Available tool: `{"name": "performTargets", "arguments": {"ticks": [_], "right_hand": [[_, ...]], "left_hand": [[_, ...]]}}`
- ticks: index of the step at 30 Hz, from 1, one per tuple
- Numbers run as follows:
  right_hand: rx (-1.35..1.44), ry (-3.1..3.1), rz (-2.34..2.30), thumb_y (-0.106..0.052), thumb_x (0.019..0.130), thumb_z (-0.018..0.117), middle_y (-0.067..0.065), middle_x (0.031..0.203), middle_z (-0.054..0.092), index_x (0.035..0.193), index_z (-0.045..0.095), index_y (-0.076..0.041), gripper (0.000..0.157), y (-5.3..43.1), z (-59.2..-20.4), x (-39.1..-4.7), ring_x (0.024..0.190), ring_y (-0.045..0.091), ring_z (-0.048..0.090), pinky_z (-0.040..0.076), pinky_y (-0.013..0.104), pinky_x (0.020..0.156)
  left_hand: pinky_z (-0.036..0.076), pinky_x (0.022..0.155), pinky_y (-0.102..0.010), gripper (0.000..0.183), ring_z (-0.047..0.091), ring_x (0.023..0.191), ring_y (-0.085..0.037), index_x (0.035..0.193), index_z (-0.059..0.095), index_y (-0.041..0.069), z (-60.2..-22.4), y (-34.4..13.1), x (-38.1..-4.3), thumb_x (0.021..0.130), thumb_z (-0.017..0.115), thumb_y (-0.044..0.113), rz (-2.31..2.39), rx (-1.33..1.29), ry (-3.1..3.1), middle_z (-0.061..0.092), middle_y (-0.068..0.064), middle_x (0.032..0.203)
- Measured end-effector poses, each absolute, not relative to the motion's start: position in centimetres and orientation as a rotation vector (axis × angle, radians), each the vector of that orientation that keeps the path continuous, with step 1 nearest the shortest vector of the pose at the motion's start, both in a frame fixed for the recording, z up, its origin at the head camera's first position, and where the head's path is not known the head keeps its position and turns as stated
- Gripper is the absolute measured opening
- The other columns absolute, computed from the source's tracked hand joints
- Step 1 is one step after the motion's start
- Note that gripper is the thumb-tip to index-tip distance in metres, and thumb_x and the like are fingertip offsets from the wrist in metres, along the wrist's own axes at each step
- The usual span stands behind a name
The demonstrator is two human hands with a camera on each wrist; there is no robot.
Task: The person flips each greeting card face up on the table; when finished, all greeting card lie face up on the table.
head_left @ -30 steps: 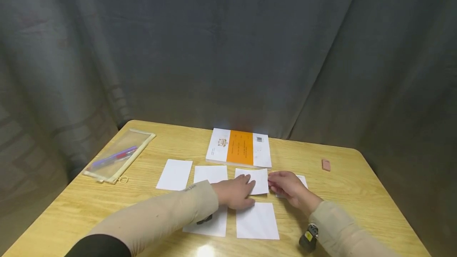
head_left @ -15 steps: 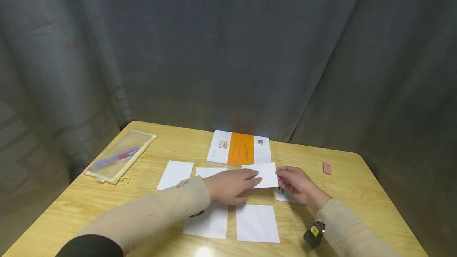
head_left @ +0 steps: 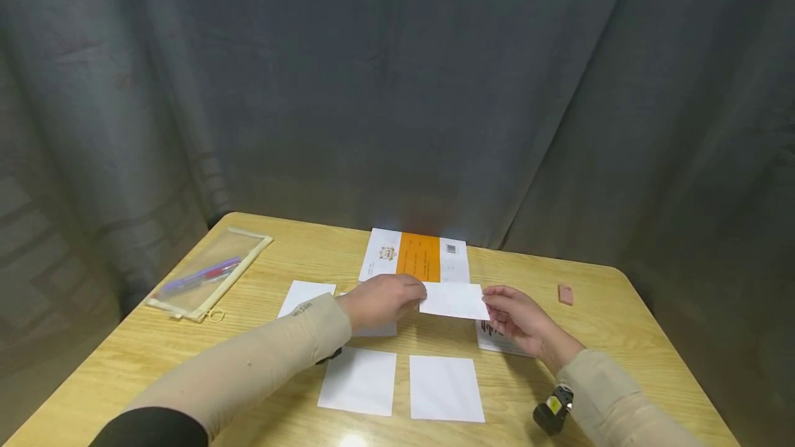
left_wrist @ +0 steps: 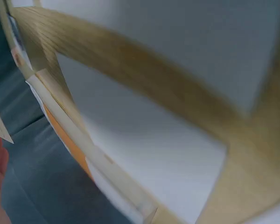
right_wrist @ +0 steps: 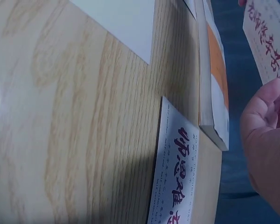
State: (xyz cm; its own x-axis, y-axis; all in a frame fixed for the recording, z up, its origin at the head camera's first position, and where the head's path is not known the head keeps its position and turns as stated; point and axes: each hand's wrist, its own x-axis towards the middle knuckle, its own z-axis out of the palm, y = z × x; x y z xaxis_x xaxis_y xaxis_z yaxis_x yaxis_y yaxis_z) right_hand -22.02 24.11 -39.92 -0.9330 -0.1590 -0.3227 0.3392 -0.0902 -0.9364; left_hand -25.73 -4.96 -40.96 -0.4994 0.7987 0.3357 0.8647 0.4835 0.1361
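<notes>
A white card (head_left: 454,300) is held up off the table between both hands. Its left end is pinched by my left hand (head_left: 381,301), its right end by my right hand (head_left: 522,319). In the head view the card's blank face shows; the right wrist view shows red handwriting-style characters on the card's other face (right_wrist: 266,39). Beneath my right hand lies another card with dark printed characters (right_wrist: 175,172), partly hidden in the head view. Several blank white cards lie on the table, among them one at front left (head_left: 358,381) and one at front right (head_left: 446,388).
A thick book with an orange band (head_left: 419,257) lies at the back, behind the held card. On the left is a mesh zip pouch (head_left: 208,274) with pens inside. A small pink eraser-like block (head_left: 565,294) sits far right. Grey curtains hang behind the table.
The card has risen from the table and shifted slightly right. My left hand has gone from resting on the card to pinching its left end. The printed card beneath is more exposed.
</notes>
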Motion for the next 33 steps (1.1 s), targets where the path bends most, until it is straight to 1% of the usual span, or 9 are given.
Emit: {"name": "performTargets", "arguments": {"ticks": [4, 7, 12, 15, 18, 21, 24, 29, 33], "right_hand": [[0.171, 1.824, -2.091, -0.004, 0.106, 0.051, 0.004, 0.09, 0.069, 0.117, 0.058, 0.007, 0.017, 24.0, -39.9, -22.0, 0.078, 0.007, 0.065, 0.057, 0.019, 0.072], [0.124, 1.904, -2.034, -0.003, 0.106, 0.051, 0.004, 0.091, 0.069, 0.117, 0.057, 0.008, 0.017, 23.8, -40.0, -22.1, 0.081, 0.008, 0.066, 0.057, 0.019, 0.072], [0.096, 2.232, -1.83, -0.009, 0.105, 0.057, 0.005, 0.098, 0.064, 0.114, 0.06, 0.006, 0.017, 23.2, -40.4, -21.9, 0.09, 0.015, 0.063, 0.057, 0.026, 0.076], [0.092, 2.365, -1.707, -0.011, 0.104, 0.059, 0.008, 0.098, 0.063, 0.109, 0.063, 0.004, 0.016, 22.8, -40.8, -21.8, 0.089, 0.019, 0.061, 0.056, 0.031, 0.076], [0.083, 2.392, -1.649, -0.008, 0.104, 0.058, 0.01, 0.094, 0.063, 0.105, 0.063, 0.005, 0.014, 22.5, -41.2, -21.6, 0.083, 0.019, 0.061, 0.056, 0.032, 0.073], [0.101, 2.356, -1.632, -0.006, 0.103, 0.058, 0.01, 0.091, 0.062, 0.105, 0.062, 0.006, 0.013, 22.1, -41.7, -21.5, 0.079, 0.017, 0.06, 0.056, 0.028, 0.069], [0.13, 2.328, -1.614, -0.005, 0.102, 0.058, 0.01, 0.089, 0.063, 0.106, 0.062, 0.008, 0.013, 21.9, -42.2, -21.4, 0.074, 0.016, 0.06, 0.056, 0.025, 0.066], [0.188, 2.35, -1.566, -0.002, 0.1, 0.06, 0.011, 0.085, 0.063, 0.106, 0.061, 0.009, 0.013, 21.4, -43.0, -21.7, 0.071, 0.015, 0.061, 0.057, 0.024, 0.066], [0.211, 2.392, -1.538, -0.001, 0.097, 0.062, 0.011, 0.085, 0.064, 0.108, 0.06, 0.009, 0.015, 21.0, -43.4, -21.8, 0.071, 0.015, 0.061, 0.058, 0.027, 0.066]], "left_hand": [[0.056, 0.086, -0.027, 0.011, 0.067, 0.095, -0.014, 0.107, 0.072, 0.007, -40.9, -4.7, -25.7, 0.104, 0.062, 0.009, -0.905, -1.179, -2.677, 0.072, -0.001, 0.103], [0.055, 0.075, -0.026, 0.01, 0.063, 0.083, -0.012, 0.102, 0.071, 0.008, -40.7, -4.4, -25.7, 0.104, 0.062, 0.01, -1.209, -0.987, -2.719, 0.07, 0.0, 0.094], [0.052, 0.064, -0.024, 0.009, 0.058, 0.072, -0.011, 0.096, 0.067, 0.007, -40.8, -4.2, -25.8, 0.103, 0.063, 0.008, -1.439, -0.843, -2.754, 0.066, -0.001, 0.082], [0.051, 0.063, -0.022, 0.009, 0.06, 0.07, -0.012, 0.092, 0.065, 0.005, -41.2, -4.1, -25.8, 0.101, 0.063, 0.006, -1.538, -0.761, -2.791, 0.066, -0.003, 0.079], [0.05, 0.062, -0.022, 0.008, 0.061, 0.068, -0.014, 0.09, 0.064, 0.003, -41.7, -4.1, -25.7, 0.098, 0.065, 0.004, -1.58, -0.665, -2.841, 0.067, -0.007, 0.076], [0.052, 0.067, -0.025, 0.003, 0.063, 0.072, -0.015, 0.094, 0.064, 0.0, -42.1, -3.9, -25.5, 0.095, 0.067, 0.003, -1.538, -0.586, -2.864, 0.067, -0.007, 0.08], [0.055, 0.076, -0.031, 0.012, 0.063, 0.083, -0.017, 0.103, 0.065, -0.002, -42.1, -3.6, -25.0, 0.092, 0.067, 0.003, -1.432, -0.619, -2.86, 0.067, -0.008, 0.093], [0.053, 0.095, -0.032, 0.027, 0.063, 0.107, -0.019, 0.119, 0.07, 0.0, -42.1, -2.6, -23.9, 0.095, 0.063, 0.011, -0.998, -0.973, -2.949, 0.067, -0.01, 0.119], [0.047, 0.106, -0.027, 0.029, 0.061, 0.119, -0.016, 0.119, 0.073, 0.005, -42.5, -2.2, -23.0, 0.094, 0.064, 0.017, -0.56, -1.253, -3.004, 0.068, -0.005, 0.126]]}}
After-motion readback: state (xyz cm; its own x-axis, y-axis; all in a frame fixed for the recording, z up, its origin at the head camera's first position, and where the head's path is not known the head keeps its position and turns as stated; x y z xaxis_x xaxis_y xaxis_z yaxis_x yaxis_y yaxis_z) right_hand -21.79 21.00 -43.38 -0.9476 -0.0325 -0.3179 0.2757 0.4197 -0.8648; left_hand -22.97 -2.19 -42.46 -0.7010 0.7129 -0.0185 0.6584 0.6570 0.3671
